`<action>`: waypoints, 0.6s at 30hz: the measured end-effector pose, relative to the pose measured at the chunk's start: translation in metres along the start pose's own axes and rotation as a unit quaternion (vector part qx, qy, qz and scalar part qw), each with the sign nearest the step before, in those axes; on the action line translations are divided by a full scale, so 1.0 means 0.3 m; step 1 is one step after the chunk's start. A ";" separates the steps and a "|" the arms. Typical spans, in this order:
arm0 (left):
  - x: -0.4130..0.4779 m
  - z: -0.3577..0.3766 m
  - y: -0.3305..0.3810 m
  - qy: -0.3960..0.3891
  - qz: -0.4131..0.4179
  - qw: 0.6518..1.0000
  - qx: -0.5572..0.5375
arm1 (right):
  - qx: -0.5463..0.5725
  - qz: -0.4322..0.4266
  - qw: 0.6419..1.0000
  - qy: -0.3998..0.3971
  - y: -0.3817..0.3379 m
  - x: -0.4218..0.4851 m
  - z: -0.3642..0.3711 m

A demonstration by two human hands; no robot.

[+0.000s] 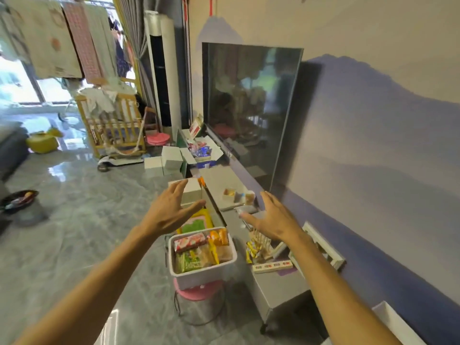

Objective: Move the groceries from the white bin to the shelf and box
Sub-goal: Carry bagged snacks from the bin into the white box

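Left hand [171, 211]: spread wide, empty, held above white bin [199, 277]
Right hand [272, 220]: spread wide, empty, held over bench [281, 282]
Bin position: atop pink stool [199, 292], just beside bench
Snack packets [196, 255]: packed inside white bin, filling it

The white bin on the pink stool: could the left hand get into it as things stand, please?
Probably yes: the left hand hovers open above and just beyond the white bin, whose top is uncovered, with nothing between them.
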State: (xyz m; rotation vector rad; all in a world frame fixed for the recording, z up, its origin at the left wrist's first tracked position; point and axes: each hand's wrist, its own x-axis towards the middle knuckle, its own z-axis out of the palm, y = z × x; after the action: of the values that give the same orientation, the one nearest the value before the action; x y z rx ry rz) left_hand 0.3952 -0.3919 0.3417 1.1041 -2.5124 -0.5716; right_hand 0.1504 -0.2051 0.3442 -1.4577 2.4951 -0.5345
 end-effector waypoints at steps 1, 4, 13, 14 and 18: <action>0.020 0.016 -0.032 -0.004 -0.007 1.000 0.000 | -0.002 -0.004 1.000 -0.008 -0.013 0.037 0.031; 0.081 0.092 -0.111 -0.017 -0.026 0.999 -0.017 | -0.007 -0.002 0.999 -0.038 -0.020 0.147 0.117; 0.300 0.445 -0.280 -0.064 -0.101 0.993 -0.028 | -0.001 0.007 0.993 -0.121 0.138 0.536 0.414; 0.328 0.493 -0.307 -0.071 -0.111 0.991 -0.026 | 0.002 0.008 0.991 -0.132 0.170 0.581 0.463; 0.447 0.710 -0.437 -0.102 -0.151 0.983 -0.019 | 0.000 0.017 0.982 -0.190 0.299 0.740 0.692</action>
State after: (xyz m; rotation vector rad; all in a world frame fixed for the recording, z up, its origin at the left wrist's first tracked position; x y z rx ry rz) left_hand 0.2935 -0.5263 0.1131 1.4931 -2.5038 -0.8509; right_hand 0.0424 -0.4008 0.1197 -1.3639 2.2141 -0.2217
